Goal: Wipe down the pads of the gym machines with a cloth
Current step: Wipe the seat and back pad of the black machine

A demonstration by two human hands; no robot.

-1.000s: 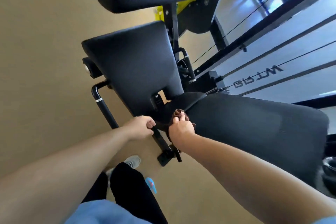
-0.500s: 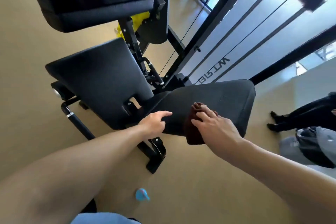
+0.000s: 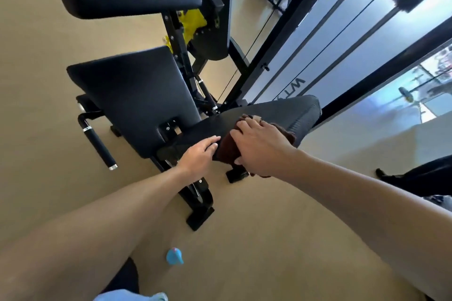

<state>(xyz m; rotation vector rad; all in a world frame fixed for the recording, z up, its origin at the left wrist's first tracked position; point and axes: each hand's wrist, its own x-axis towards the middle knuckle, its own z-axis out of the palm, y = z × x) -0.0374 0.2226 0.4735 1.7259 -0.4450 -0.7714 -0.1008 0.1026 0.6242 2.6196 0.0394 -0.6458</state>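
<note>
Since half a second earlier, the right hand (image 3: 259,148) had slid the cloth (image 3: 226,150) a little farther along the seat pad (image 3: 293,112), and the left hand (image 3: 199,157) had moved closer to the cloth. The right hand lay flat on the dark brown cloth with its fingers spread and nearly straight, and it pressed the cloth against the near edge of the seat pad; part of the cloth hung over that edge. The left hand rested open on the seat pad just beside the cloth, with straight fingers almost touching it, and it held nothing. Left of the seat pad stood the tilted back pad (image 3: 132,93), and beyond that, farther from the person, was another black pad (image 3: 132,0). A black handle (image 3: 97,142) with silver rings stuck out to the left of the back pad. On the tan floor (image 3: 244,252), on the near side of the seat pad, lay a small blue object (image 3: 174,256).
</note>
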